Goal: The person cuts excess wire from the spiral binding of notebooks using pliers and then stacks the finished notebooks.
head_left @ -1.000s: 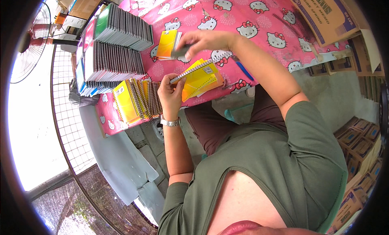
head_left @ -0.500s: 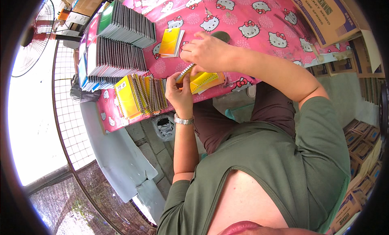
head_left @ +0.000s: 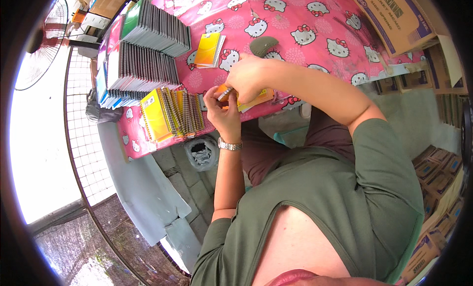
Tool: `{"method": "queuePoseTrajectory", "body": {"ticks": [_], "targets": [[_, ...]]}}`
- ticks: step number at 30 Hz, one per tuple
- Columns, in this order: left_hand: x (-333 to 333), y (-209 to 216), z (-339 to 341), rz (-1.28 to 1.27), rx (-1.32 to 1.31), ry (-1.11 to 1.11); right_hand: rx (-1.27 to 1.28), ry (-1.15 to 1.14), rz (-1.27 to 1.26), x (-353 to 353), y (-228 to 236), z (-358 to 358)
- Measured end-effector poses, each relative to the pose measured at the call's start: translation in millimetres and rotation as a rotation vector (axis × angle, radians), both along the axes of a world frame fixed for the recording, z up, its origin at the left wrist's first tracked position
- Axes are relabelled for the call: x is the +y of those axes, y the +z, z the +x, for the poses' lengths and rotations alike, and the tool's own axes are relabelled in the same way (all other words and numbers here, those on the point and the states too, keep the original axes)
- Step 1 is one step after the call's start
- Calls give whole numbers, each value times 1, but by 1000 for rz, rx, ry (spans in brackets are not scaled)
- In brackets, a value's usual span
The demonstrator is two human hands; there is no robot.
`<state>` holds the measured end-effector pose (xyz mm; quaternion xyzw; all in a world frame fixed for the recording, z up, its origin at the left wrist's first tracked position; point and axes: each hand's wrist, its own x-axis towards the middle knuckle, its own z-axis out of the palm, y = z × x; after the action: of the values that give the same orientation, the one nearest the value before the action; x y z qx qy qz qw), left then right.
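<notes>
A small spiral notebook (head_left: 226, 93) with an orange-yellow cover is held at the table's near edge, its coil edge showing between my hands. My left hand (head_left: 224, 113) pinches it from the near side, thumb and fingers closed. From the right, my right hand (head_left: 250, 78) bends over the same notebook with curled fingers, hiding much of it. Beneath my right hand lie yellow-orange covers or notebooks (head_left: 261, 99). Beyond my hands, a yellow notebook (head_left: 207, 49) lies on white pages. To the left stands a row of yellow spiral notebooks (head_left: 172, 116).
Tall stacks of black-spined spiral notebooks (head_left: 143, 67) fill the left of the pink patterned tablecloth (head_left: 290, 20). A dark green curved object (head_left: 264, 44) lies beyond my right hand. A cardboard box (head_left: 394, 22) stands at far right. Below the table edge sits a lined waste bin (head_left: 201, 154).
My right hand has come down and closer to my left, from raised over the coil to curled round the notebook. The dark green object is now more exposed.
</notes>
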<state>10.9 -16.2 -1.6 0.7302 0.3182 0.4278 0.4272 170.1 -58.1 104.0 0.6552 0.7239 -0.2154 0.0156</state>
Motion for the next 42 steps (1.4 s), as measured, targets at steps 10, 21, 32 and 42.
{"method": "queuePoseTrajectory", "body": {"ticks": [10,21,32,42], "targets": [[6,-3,-6,-15,-58,-37,-11,-151,542,-17,-33,-13],[16,-8,-9,-48,-74,-34,-50,-781,606,-168,-169,18],[22,-19,-17,-144,-70,-68,449,-417,876,-92,-71,-53],[13,3,-25,167,-17,39,1905,-657,-59,-96,-62,-58]]}}
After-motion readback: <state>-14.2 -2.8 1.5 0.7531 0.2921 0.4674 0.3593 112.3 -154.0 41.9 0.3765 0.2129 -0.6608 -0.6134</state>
